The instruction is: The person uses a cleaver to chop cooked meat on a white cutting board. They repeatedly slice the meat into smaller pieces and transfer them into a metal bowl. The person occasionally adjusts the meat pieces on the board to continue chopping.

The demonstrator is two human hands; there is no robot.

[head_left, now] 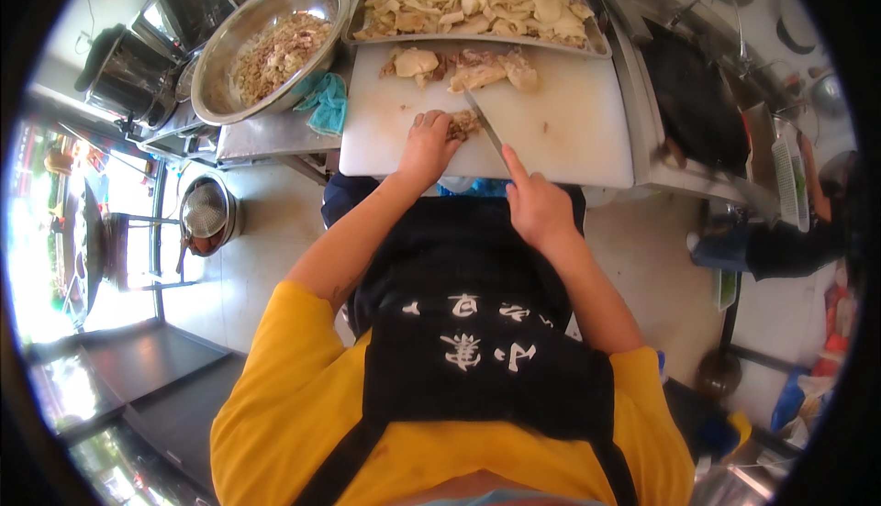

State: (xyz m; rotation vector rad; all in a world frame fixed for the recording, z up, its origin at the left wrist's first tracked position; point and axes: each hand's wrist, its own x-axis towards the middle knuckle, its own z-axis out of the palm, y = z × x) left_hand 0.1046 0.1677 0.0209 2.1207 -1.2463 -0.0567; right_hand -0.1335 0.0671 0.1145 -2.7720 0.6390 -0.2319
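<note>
Left hand [428, 150] reaches over the near edge of the cutting board [574, 139], fingers curled together onto chopped meat [466, 124] just left of centre; right hand [540, 211] clamps a knife [491, 132], forefinger extended, blade slanting toward the far edge. Larger meat pieces [491, 69] lie ahead of the tip, tray [602, 42] at the far edge, steel bowl [211, 75] and teal cloth [328, 102] by the left edge.

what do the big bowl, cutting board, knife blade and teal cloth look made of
Big bowl: metal, probably stainless steel; its wall is silvery and shiny.
Cutting board: likely plastic, smooth and white with no wood grain showing.
Knife blade: grey metal, probably steel, going by its colour and thin, flat shape.
Teal cloth: soft fabric, judging by its loose folds; fibre unclear.
</note>
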